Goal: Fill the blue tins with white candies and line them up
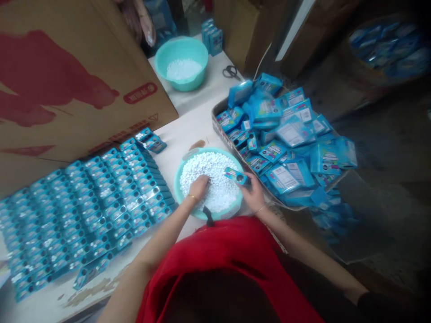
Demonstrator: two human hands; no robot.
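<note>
A turquoise bowl (179, 197) full of small white pellets (218, 184) sits in front of me. My left hand (200, 187) is over its left part, fingers curled and fingertips down in the pellets. Whatever lies between those fingertips is hidden. At the bowl's right rim, my right hand (253, 193) grips one end of a small blue box (236, 176), which is tilted over the pellets. A dark round spot, maybe a hole, shows on the box's narrow face.
Rows of similar blue boxes (87, 202) stand at left, beside a large cardboard carton (77, 67). On the right, a shallow carton (220, 132) overflows with blue packs (292, 134). Behind are a second turquoise bowl (183, 84), scissors (231, 72) and another person's hand (146, 28).
</note>
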